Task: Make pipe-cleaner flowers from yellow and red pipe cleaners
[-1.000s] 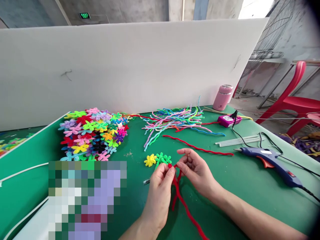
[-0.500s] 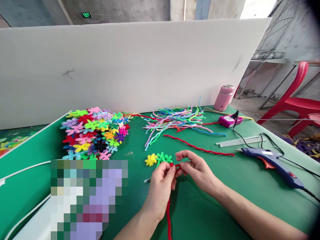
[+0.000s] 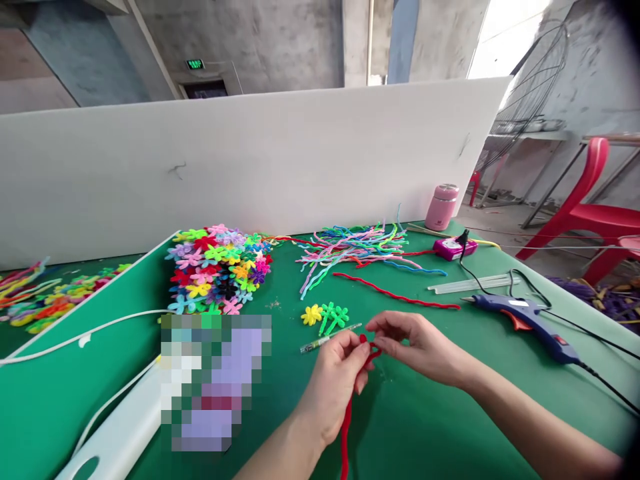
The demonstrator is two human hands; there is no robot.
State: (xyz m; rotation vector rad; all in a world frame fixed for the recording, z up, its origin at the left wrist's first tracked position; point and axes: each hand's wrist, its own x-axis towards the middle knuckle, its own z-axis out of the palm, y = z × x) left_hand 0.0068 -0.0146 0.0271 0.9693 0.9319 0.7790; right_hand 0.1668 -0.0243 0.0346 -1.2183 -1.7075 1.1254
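Together — left hand [image 3: 343, 373] and right hand [image 3: 407, 343] — we pinch a bent red stem [image 3: 345, 433], near centre.

Green table [image 3: 400, 407] — flower pile [image 3: 220, 270], fuzzy stems [image 3: 355, 250], glue gun [image 3: 525, 320].

Workshop-like room with bare, stained concrete walls [image 3: 295, 40] and a lit green exit sign [image 3: 195, 65] high beyond the left hand [image 3: 343, 373]. Craft stock lies on the green bench [image 3: 400, 427]: a heap of fuzzy flowers [image 3: 220, 270] left of that hand, loose fuzzy stems [image 3: 355, 247] beyond both hands, and, right of the right hand [image 3: 415, 343], a blue glue gun [image 3: 525, 320] with clear glue sticks [image 3: 475, 284] just behind it.
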